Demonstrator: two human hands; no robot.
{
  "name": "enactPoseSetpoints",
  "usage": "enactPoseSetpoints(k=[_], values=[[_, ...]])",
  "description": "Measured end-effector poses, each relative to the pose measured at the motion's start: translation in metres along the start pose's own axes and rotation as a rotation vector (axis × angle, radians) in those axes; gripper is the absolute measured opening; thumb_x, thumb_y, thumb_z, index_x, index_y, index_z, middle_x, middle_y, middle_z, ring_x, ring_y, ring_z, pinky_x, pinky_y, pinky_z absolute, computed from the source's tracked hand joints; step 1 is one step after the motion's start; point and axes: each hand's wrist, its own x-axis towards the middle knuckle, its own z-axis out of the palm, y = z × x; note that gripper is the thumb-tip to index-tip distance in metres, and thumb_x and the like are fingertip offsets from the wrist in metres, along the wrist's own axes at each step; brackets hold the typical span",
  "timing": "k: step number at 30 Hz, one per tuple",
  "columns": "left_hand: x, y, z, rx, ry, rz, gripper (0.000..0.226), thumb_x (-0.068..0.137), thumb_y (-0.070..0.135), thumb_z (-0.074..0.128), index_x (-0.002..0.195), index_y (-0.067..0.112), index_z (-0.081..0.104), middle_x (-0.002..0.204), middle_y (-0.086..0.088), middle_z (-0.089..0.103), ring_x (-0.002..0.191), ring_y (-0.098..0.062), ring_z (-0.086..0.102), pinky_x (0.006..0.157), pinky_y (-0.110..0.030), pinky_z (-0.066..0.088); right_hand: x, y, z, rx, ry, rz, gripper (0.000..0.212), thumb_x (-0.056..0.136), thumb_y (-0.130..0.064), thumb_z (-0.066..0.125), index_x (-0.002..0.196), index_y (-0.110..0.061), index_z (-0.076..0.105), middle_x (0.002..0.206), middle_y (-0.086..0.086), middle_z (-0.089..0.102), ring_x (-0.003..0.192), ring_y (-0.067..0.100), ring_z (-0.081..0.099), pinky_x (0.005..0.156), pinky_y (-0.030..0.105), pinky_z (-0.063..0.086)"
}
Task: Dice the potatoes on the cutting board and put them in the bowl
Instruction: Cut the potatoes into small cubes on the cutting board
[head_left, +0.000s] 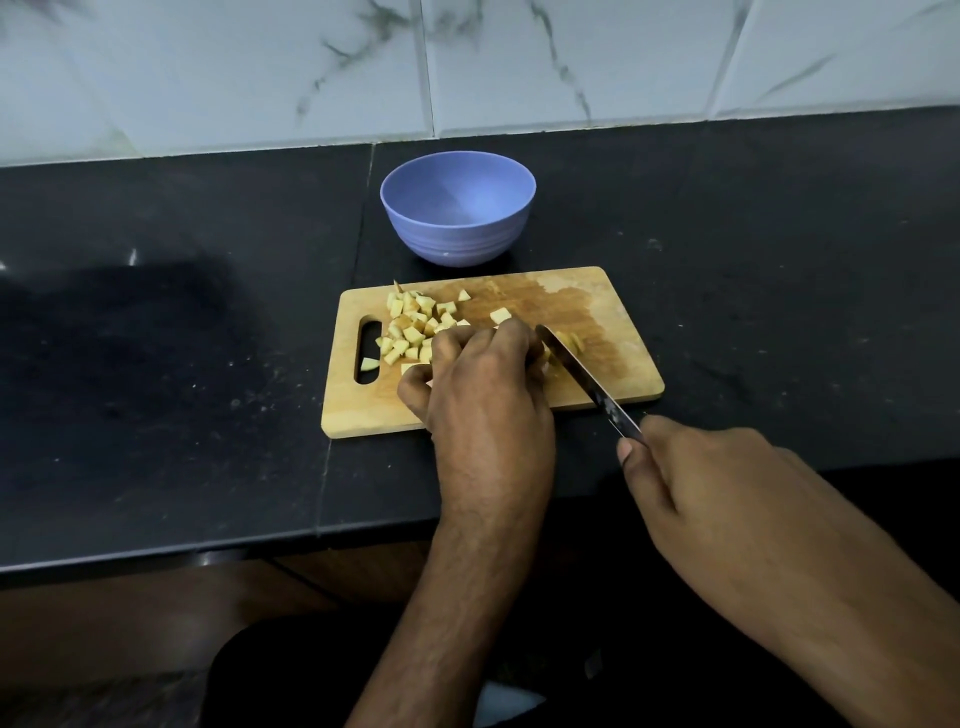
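The left hand (483, 374) is clenching a potato piece (569, 343) on the cutting board (597, 296); the right hand (711, 483) is gripping the knife (582, 374), slicing it.

left hand (483, 384) hid the potato piece under its fingers | right hand (717, 488) covered knife (582, 376) handle

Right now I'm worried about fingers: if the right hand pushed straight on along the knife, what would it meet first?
Probably the left hand: the knife in the right hand points at its fingertips, holding potato beside the blade. Depth is unclear.
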Motion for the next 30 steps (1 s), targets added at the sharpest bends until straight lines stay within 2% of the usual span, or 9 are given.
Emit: enactPoseSetpoints(k=[3, 7, 10, 13, 19, 24, 30], values=[[0.000, -0.002, 0.000, 0.011, 0.006, 0.019, 0.022, 0.089, 0.011, 0.070, 0.094, 0.032, 0.067, 0.095, 0.017, 0.066, 0.112, -0.007, 0.047, 0.096, -0.041, 0.025, -0.004, 0.001, 0.000, -0.021, -0.011, -0.005, 0.030, 0.102, -0.049, 0.019, 0.082, -0.032, 0.034, 0.067, -0.007, 0.051, 0.054, 0.004, 0.048, 0.047, 0.019, 0.031], [0.000, -0.003, 0.000, 0.025, 0.030, 0.048, 0.024, 0.087, 0.009, 0.071, 0.091, 0.032, 0.067, 0.091, 0.019, 0.065, 0.106, -0.005, 0.046, 0.085, -0.033, 0.016, -0.009, 0.000, -0.003, -0.065, -0.014, 0.006, 0.028, 0.102, -0.049, 0.016, 0.086, -0.031, 0.030, 0.068, -0.007, 0.048, 0.052, 0.005, 0.042, 0.045, 0.018, 0.027], [0.000, -0.003, 0.001, 0.036, 0.031, 0.053, 0.026, 0.087, 0.007, 0.071, 0.091, 0.033, 0.067, 0.090, 0.019, 0.064, 0.105, -0.005, 0.046, 0.087, -0.035, 0.017, -0.007, -0.001, -0.002, -0.060, -0.019, 0.010, 0.026, 0.103, -0.047, 0.018, 0.086, -0.031, 0.029, 0.069, -0.006, 0.047, 0.053, 0.006, 0.040, 0.045, 0.017, 0.026], [0.001, -0.003, 0.002, 0.050, 0.033, 0.048, 0.029, 0.085, 0.004, 0.070, 0.091, 0.033, 0.067, 0.090, 0.020, 0.064, 0.105, -0.005, 0.046, 0.085, -0.033, 0.016, 0.005, 0.001, 0.006, -0.031, -0.048, -0.013, 0.023, 0.105, -0.041, 0.023, 0.087, -0.031, 0.033, 0.070, -0.007, 0.050, 0.057, 0.004, 0.046, 0.047, 0.020, 0.032], [0.000, -0.004, 0.001, 0.000, 0.055, -0.026, 0.008, 0.089, 0.025, 0.073, 0.088, 0.031, 0.068, 0.090, 0.018, 0.067, 0.110, -0.005, 0.044, 0.088, -0.031, 0.013, 0.006, 0.006, 0.011, -0.024, -0.085, -0.007, 0.026, 0.106, -0.039, 0.027, 0.082, -0.030, 0.030, 0.071, -0.006, 0.050, 0.060, 0.006, 0.048, 0.053, 0.024, 0.039], [0.000, -0.004, 0.001, 0.020, 0.060, -0.055, 0.002, 0.089, 0.029, 0.074, 0.089, 0.031, 0.074, 0.090, 0.017, 0.068, 0.112, -0.004, 0.036, 0.087, -0.032, 0.013, -0.007, 0.007, 0.008, -0.026, -0.065, -0.006, 0.026, 0.104, -0.045, 0.020, 0.087, -0.031, 0.031, 0.071, -0.006, 0.050, 0.057, 0.005, 0.044, 0.049, 0.020, 0.032], [-0.004, -0.004, 0.000, 0.025, 0.059, -0.050, 0.013, 0.092, 0.023, 0.070, 0.098, 0.032, 0.075, 0.097, 0.017, 0.069, 0.114, -0.004, 0.035, 0.090, -0.035, 0.017, -0.008, 0.002, 0.001, -0.051, -0.014, 0.015, 0.029, 0.102, -0.049, 0.017, 0.086, -0.032, 0.033, 0.069, -0.007, 0.050, 0.054, 0.005, 0.044, 0.045, 0.018, 0.026]])
